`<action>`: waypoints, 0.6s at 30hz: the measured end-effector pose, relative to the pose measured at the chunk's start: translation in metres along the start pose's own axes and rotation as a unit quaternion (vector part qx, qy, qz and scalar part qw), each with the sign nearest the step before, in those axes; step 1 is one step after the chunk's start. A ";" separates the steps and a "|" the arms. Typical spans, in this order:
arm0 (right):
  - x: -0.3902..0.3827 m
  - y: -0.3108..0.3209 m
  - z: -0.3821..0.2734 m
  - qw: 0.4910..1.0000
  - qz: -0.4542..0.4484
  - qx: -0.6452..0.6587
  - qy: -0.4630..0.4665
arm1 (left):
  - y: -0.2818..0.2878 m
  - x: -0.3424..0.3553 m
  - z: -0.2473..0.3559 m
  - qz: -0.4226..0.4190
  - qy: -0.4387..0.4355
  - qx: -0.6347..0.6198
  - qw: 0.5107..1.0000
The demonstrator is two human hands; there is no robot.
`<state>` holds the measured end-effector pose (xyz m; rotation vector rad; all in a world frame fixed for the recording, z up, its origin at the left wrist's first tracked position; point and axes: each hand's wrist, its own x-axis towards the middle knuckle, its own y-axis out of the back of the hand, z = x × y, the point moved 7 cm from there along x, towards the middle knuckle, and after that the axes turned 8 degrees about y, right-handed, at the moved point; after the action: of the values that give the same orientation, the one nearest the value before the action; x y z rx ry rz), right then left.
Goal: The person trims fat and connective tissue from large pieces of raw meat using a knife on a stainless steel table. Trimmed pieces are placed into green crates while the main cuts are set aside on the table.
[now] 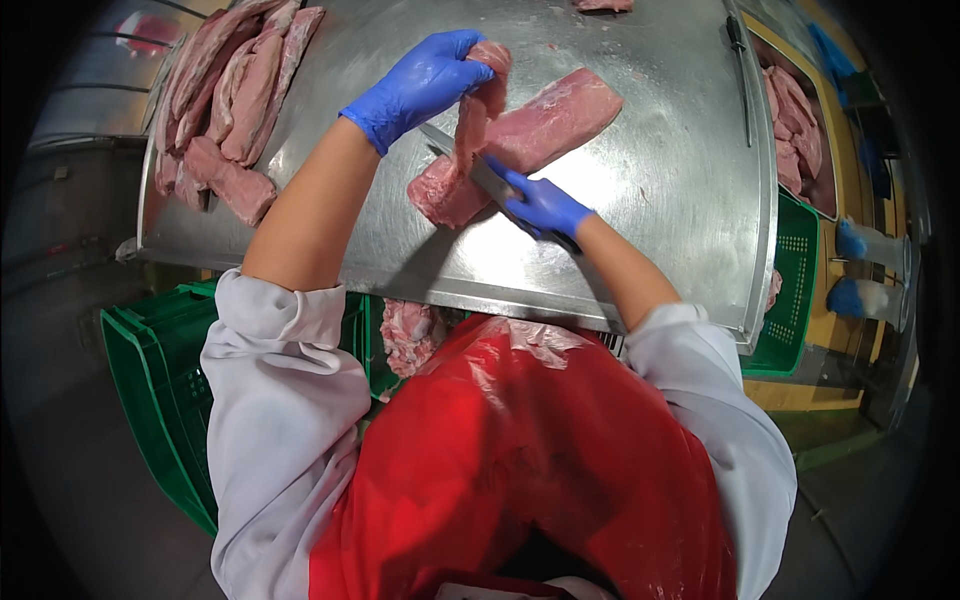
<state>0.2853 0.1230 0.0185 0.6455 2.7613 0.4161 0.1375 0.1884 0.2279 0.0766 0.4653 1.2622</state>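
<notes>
the long pink slab of meat [540,135] lies near the middle of the steel table [660,190], its long axis running from the lower left, close to your body, up to the right and away from you. a strip of meat [480,95] is peeled up off its upper side, and your left hand [425,85], in a blue glove, is pinched shut around the top of that strip, holding it raised above the slab. your right hand [545,205], also blue-gloved, sits just at the near edge of the slab, closed around the dark handle of a knife [480,170]; the blade points up and to the left, crossing the slab at an angle right at the foot of the lifted strip. so the slab lies between your two hands, the left above and beyond it, the right nearer you, and the right hand is the one closest to where strip and slab join. outward from there, a pile of meat cuts [235,100] rests at the far left of the table, well apart from your hands. a second knife [742,80] lies along the right edge. green crates [150,390] stand below the table on both sides, and another person's blue gloves [850,265] show at the far right.
</notes>
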 end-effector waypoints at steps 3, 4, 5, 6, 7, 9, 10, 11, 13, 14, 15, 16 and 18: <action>0.025 -0.012 0.013 0.985 0.056 -0.110 0.121 | 0.012 -0.017 0.015 0.076 -0.025 0.077 0.994; 0.018 -0.011 0.007 0.971 0.087 -0.144 0.167 | 0.021 -0.024 0.016 0.104 -0.029 0.072 0.992; 0.003 -0.018 0.009 0.976 0.054 -0.127 0.169 | 0.031 -0.030 0.015 0.132 -0.033 0.068 0.988; -0.023 -0.024 0.003 0.978 0.021 -0.114 0.171 | 0.050 -0.038 0.019 0.142 -0.048 0.028 0.988; -0.026 -0.028 0.009 0.978 0.014 -0.133 0.158 | 0.068 -0.044 0.031 0.148 -0.063 -0.013 0.987; -0.014 -0.031 0.003 0.983 -0.036 -0.159 0.079 | 0.066 -0.077 0.118 0.136 -0.246 -0.044 0.959; 0.003 -0.023 -0.016 0.981 0.015 -0.142 0.134 | 0.065 -0.089 0.140 0.105 -0.237 -0.084 0.962; 0.016 -0.011 -0.031 0.971 0.067 -0.125 0.191 | 0.060 -0.105 0.161 0.151 -0.225 -0.097 0.958; 0.042 0.000 -0.047 0.987 0.026 -0.087 0.136 | 0.072 -0.156 0.175 0.280 -0.195 -0.119 0.933; 0.050 0.003 -0.046 0.992 0.013 -0.069 0.100 | 0.085 -0.176 0.166 0.339 -0.184 -0.135 0.913; 0.051 0.006 -0.047 0.990 0.025 -0.071 0.118 | 0.125 -0.209 0.131 0.334 -0.184 -0.177 0.907; 0.049 0.010 -0.038 0.988 0.037 -0.075 0.130 | 0.136 -0.235 0.117 0.321 -0.146 -0.135 0.926; 0.044 0.020 -0.030 0.985 0.054 -0.081 0.141 | 0.133 -0.290 0.090 0.264 -0.073 -0.063 0.960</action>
<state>0.2451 0.1542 0.0443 0.7490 2.9186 0.8056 -0.0128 -0.0212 0.4354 0.1942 0.2373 1.7946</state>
